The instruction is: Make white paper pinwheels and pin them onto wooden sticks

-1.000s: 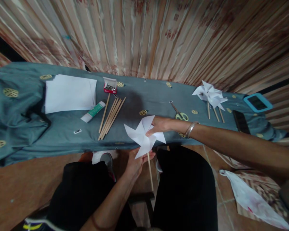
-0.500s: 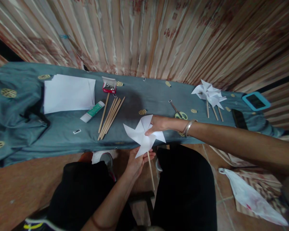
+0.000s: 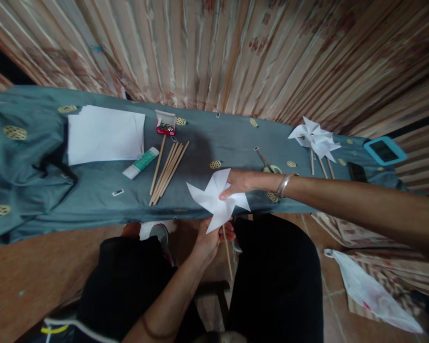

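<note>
A white paper pinwheel (image 3: pixel 210 201) is held up at the table's near edge, between my two hands. My right hand (image 3: pixel 241 182) reaches in from the right, its thumb pressed on the middle of the pinwheel and its other fingers behind the paper. Below, my left hand (image 3: pixel 206 240) has its fingers curled at the wooden stick (image 3: pixel 229 259), just under the blades, and is partly covered by one blade. The stick's lower end points down between my knees. Scissors (image 3: pixel 268 166) with pale green handles lie beyond my right wrist.
On the blue-grey cloth (image 3: pixel 96 200) lie a stack of white paper (image 3: pixel 105 136), a glue tube (image 3: pixel 140 163), several wooden sticks (image 3: pixel 169 172) and a red box of pins (image 3: pixel 165 125). At right are finished-looking pinwheels (image 3: pixel 314 136), a dark phone (image 3: pixel 357 172) and a blue-framed device (image 3: pixel 385 150).
My left hand's fingers have curled in at the stick, where they were stretched out before. My right thumb stays on the pinwheel's middle. The whole view has shifted slightly.
</note>
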### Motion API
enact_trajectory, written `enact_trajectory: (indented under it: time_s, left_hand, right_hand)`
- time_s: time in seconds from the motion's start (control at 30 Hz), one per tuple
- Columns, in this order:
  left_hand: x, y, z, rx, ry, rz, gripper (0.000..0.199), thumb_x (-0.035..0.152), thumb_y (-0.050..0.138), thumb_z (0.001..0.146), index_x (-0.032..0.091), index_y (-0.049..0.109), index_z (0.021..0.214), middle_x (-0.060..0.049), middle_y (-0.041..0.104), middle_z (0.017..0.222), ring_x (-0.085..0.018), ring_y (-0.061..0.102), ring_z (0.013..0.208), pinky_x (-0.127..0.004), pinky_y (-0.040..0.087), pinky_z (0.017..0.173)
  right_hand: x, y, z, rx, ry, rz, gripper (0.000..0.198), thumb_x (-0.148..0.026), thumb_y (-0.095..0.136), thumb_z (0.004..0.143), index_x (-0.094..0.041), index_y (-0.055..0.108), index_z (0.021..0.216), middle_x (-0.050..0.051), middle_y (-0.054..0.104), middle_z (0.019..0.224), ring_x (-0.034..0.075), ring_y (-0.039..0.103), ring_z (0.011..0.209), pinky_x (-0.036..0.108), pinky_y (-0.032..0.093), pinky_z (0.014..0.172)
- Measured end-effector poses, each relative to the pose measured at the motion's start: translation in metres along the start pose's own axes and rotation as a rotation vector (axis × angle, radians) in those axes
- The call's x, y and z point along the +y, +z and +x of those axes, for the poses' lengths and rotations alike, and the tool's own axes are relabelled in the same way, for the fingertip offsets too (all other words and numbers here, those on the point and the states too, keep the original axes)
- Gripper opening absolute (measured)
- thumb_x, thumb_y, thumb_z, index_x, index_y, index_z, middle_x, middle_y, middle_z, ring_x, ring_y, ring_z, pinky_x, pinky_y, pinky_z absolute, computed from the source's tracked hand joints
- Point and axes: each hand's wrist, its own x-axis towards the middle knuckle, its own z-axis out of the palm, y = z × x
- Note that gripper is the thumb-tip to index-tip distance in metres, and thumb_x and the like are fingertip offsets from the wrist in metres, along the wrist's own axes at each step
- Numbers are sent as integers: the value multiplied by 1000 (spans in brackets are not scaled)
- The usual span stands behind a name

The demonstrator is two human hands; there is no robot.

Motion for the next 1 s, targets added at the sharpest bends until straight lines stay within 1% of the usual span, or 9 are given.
enact_trajectory:
  time_s: [0.1,0.2,0.33,0.43,0.53,0.63,0.8,0.87,1.0]
  left_hand:
    - [0,2,0,1,19,4,45,49,82,45,11,64,61,0,58,48,-10,52,38,-21,36,40]
    - [0,3,0,0,41,14,44,50,81,46,13,61,57,0,57,48,-9,50,37,-21,34,39]
    - [-2,1,1,-45,76,23,35,45,76,52,13,62,59,0,57,49,-9,50,38,-22,35,41]
    - [-4,-1,2,-71,98,36,31,42,72,57,13,62,58,0,56,49,-9,49,38,-22,34,41]
    - [-6,-3,3,-72,103,50,32,44,72,59,13,62,59,0,55,49,-9,47,38,-23,32,41]
    - [-10,-5,5,-71,111,85,35,47,71,62,14,61,58,0,54,46,-9,45,37,-24,30,42]
    - [-16,-10,9,-83,143,129,36,47,66,71,15,61,56,-2,53,44,-10,44,39,-26,27,45]
    - [-16,-10,8,-85,144,125,36,48,65,71,15,61,57,-3,53,44,-11,44,40,-26,27,45]
    - [-13,-8,6,-83,137,121,35,47,65,71,16,60,58,-2,53,46,-11,45,40,-26,27,45]
  right_hand:
    - [2,0,0,2,-1,-34,30,-29,77,65,-18,69,92,2,75,89,19,66,80,23,48,63]
    - [2,0,-2,8,0,-50,27,-31,76,67,-19,69,90,2,75,90,19,66,80,23,48,63]
    - [-1,0,-5,10,2,-67,23,-32,74,70,-19,69,88,2,75,91,19,67,81,24,49,65]
    - [-1,-1,-6,2,15,-79,25,-34,73,70,-19,69,90,2,75,94,20,68,85,24,49,67]
    - [1,0,-5,-7,17,-68,28,-35,72,71,-20,69,94,3,75,96,21,69,89,24,49,70]
    - [4,1,-3,-5,10,-54,26,-35,72,72,-21,69,93,2,75,97,21,68,91,24,49,73]
    - [4,3,-3,-12,63,-51,24,-35,72,73,-20,69,91,2,74,92,21,68,87,25,49,68]
    - [4,4,-3,-10,74,-51,22,-33,72,73,-20,70,91,2,75,91,21,67,87,25,49,69]
    - [7,5,-1,-17,40,-50,24,-33,73,74,-21,71,94,2,74,95,21,66,90,26,50,75]
